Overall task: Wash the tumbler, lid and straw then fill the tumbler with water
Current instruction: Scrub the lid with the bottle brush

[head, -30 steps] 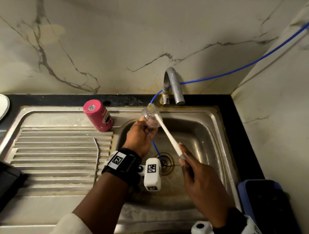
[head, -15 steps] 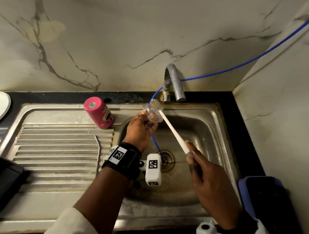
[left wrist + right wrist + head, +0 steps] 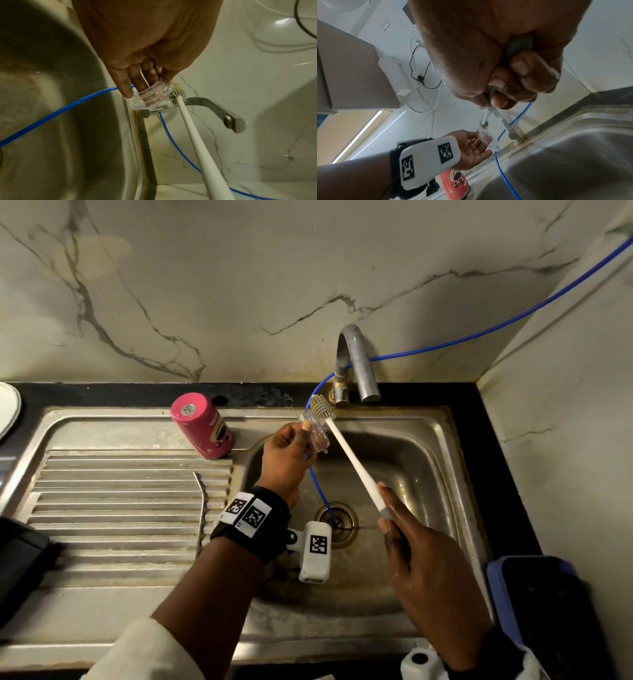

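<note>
My left hand grips the clear plastic lid over the back left of the sink basin, below the tap. My right hand grips the handle of a long white brush. Its bristle head lies against the far edge of the lid. The pink tumbler stands upside down on the drainboard by the basin's corner. A bent metal straw lies on the drainboard ridges.
The steel tap curves over the basin's back edge, with no water seen running. A thin blue hose runs along the wall and down to the drain. A blue-rimmed container sits at the right, a white plate edge at far left.
The lid has turned in my left hand from facing the camera to edge-on. The brush head has shifted slightly up and right to the lid's far edge.
</note>
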Available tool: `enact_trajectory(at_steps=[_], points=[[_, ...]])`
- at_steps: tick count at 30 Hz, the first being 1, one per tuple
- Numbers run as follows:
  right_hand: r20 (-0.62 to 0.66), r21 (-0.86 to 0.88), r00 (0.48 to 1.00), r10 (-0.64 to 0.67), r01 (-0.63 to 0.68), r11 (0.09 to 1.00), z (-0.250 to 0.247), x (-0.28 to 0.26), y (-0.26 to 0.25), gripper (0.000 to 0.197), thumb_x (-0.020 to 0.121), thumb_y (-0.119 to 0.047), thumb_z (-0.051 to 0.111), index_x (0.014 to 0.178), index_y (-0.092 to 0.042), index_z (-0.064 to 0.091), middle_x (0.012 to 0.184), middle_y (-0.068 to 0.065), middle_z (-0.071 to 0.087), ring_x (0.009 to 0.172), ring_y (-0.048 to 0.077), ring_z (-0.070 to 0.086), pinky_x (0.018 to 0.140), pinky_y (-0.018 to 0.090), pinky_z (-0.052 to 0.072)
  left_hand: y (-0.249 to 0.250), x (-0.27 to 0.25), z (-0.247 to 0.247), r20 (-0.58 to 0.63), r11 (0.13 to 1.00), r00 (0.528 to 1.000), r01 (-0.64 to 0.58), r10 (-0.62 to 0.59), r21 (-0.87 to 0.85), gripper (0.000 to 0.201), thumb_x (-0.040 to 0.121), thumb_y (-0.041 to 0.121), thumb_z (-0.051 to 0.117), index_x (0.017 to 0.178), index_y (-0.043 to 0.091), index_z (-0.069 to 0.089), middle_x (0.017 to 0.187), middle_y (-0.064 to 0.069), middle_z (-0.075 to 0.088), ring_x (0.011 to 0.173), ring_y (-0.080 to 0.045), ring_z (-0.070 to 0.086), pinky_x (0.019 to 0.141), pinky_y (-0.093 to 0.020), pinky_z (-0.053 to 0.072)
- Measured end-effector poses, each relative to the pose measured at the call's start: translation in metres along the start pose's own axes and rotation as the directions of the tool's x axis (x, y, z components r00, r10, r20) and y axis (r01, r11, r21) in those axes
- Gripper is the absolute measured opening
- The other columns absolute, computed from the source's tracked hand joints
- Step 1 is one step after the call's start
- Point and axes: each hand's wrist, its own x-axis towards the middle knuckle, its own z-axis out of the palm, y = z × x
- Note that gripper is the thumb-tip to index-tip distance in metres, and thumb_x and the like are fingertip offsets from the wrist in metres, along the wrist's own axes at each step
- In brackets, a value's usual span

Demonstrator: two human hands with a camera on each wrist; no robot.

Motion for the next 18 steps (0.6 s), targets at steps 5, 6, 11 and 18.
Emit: enact_trajectory(at_steps=[5,6,11,18], points=[[0.033,-0.055,0.999,0.024,-0.023,0.998,0.0,-0.008,-0.007,0.058,0.1,-0.047,0.045,0.156,-0.053,0.033,0.059,-0.03,0.052,0.046,-0.006,0.046,0.049,0.009,0.027,0.0,0.006,-0.005,-0.046,0.999,0.998,-0.042,0.043,0.011,0.019,0.107,0.024,0.057,0.096,0.012,0.068,0.102,-0.015,0.074,0.094,-0.023,0.071,0.094,-0.041,0.057],[0.033,-0.053,0.999,0.035,-0.033,0.998,0.0,-0.007,-0.006,0.057,0.101,-0.045,0.045,0.157,-0.053,0.034,0.055,-0.025,0.05,0.046,-0.005,0.047,0.049,0.01,0.028,-0.003,0.005,-0.005,-0.017,0.997,0.998,-0.06,0.061,0.041,0.021,0.107,0.024,0.057,0.096,0.01,0.067,0.101,-0.018,0.072,0.094,-0.026,0.07,0.095,-0.043,0.056],[0.056,-0.05,0.997,0.049,-0.047,0.998,0.003,0.003,-0.006,0.055,0.104,-0.044,0.045,0.157,-0.053,0.03,0.056,-0.017,0.044,0.05,0.0,0.05,0.051,0.013,0.032,-0.012,0.001,0.002,-0.016,0.998,0.998,-0.054,0.055,0.042,0.025,0.107,0.022,0.057,0.087,0.011,0.068,0.091,-0.016,0.072,0.091,-0.028,0.069,0.092,-0.043,0.057],[0.102,-0.069,0.994,0.044,-0.037,0.997,0.012,-0.021,0.0,0.063,0.103,-0.048,0.049,0.151,-0.071,0.014,0.081,-0.014,0.072,0.072,0.005,0.067,0.06,0.013,0.042,0.007,0.017,-0.009,-0.12,0.892,0.965,0.162,-0.232,-0.422,0.029,0.109,0.02,0.048,0.128,0.002,0.063,0.124,-0.02,0.069,0.12,-0.033,0.067,0.109,-0.045,0.051]])
